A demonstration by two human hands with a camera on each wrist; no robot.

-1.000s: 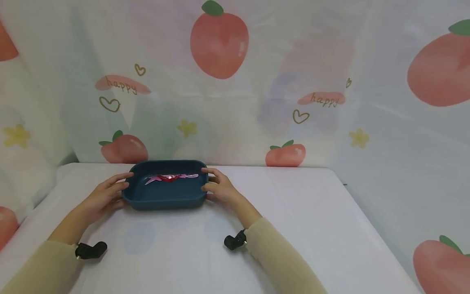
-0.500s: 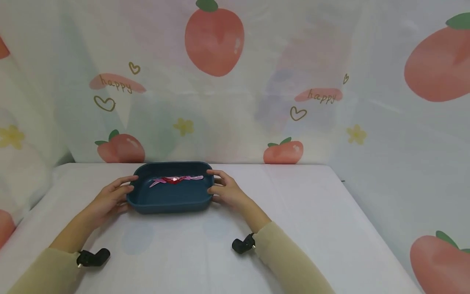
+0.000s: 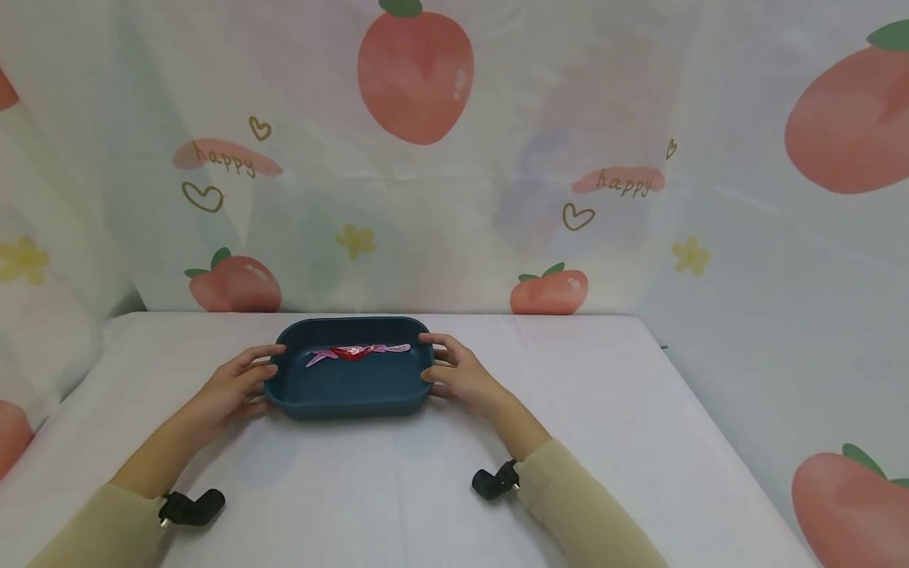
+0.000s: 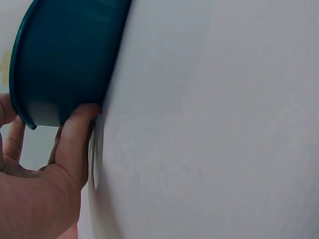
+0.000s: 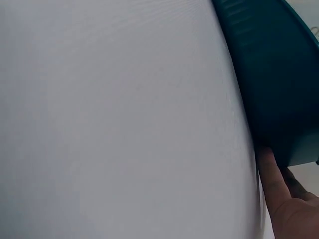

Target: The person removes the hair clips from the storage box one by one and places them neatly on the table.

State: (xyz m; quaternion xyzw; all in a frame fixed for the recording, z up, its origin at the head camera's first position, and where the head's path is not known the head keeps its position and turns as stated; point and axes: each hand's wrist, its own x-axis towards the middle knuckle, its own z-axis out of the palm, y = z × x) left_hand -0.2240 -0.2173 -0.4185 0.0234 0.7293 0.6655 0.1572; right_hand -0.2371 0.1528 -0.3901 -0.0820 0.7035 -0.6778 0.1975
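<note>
at each short end of the dark teal tray, a hand is holding on: the left hand is curling its fingers round the left end wall, thumb low against the outside near the base as the left wrist view shows, and the right hand is doing the same at the right end, fingers over the rim and a fingertip tucking in where the wall is meeting the cloth. both hands are gripping the tray, not lying flat on it. the tray is sitting on the white cloth-covered table, left of centre and toward the far edge; whether its base is fully resting on the cloth i cannot tell. inside, along the far wall, a pink and red ribbon-like piece is lying loose.

the tray is looking like stiff moulded plastic, light, with smooth and probably rather slippery walls, so the rolled rim at the two ends is seeming the soundest place to hold; the loose piece inside would likely be sliding if the tray were tipping. both forearms are stretching forward, low over the table, in pale yellow-green sleeves, wrists angling inward toward the tray. behind the table a curtain printed with peaches is hanging.
</note>
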